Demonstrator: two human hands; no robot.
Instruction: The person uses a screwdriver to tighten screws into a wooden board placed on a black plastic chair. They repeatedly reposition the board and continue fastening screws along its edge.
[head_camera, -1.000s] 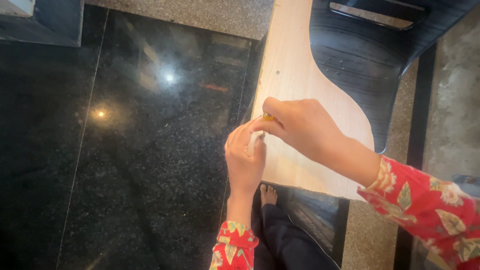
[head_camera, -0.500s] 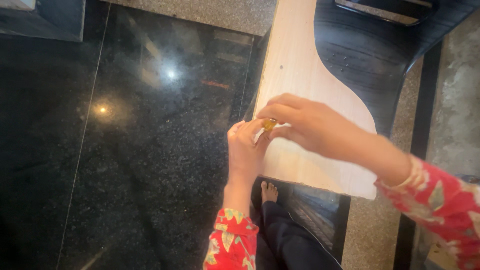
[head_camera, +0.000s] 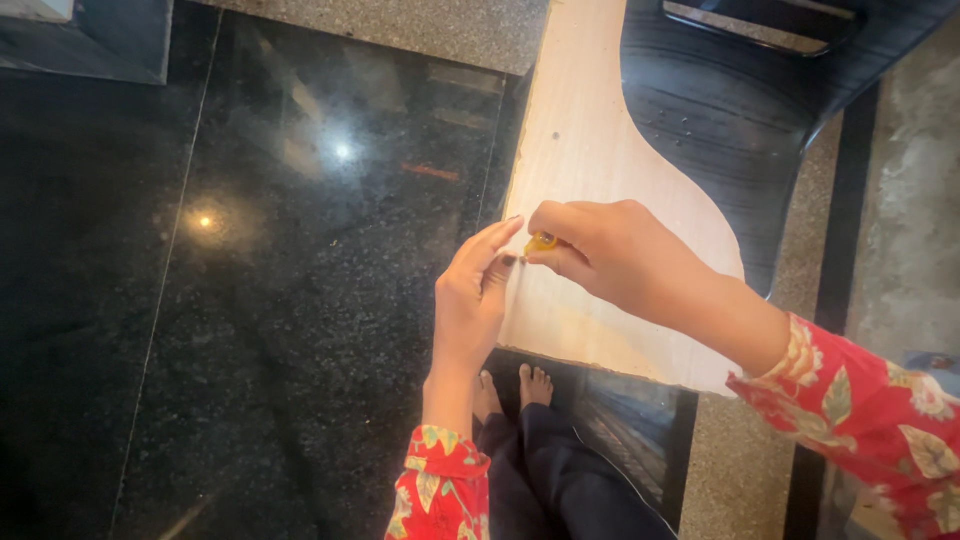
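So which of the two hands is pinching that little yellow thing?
The right hand, reaching over the pale wooden board, pinches the small yellow object; the left hand only touches the board's edge.

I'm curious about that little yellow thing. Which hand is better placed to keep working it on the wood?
Probably the right hand: its fingertips already pinch the small yellow piece against the pale wooden board. The left hand only touches the board's edge beside it.

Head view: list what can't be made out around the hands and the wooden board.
- Small yellow object: mostly covered by the right hand; its kind is unclear.
- Wooden board: top cut off by the frame edge.
- Left hand: fingertips meet the board's edge; any grip is hidden.
- Black chair: partly behind the board.
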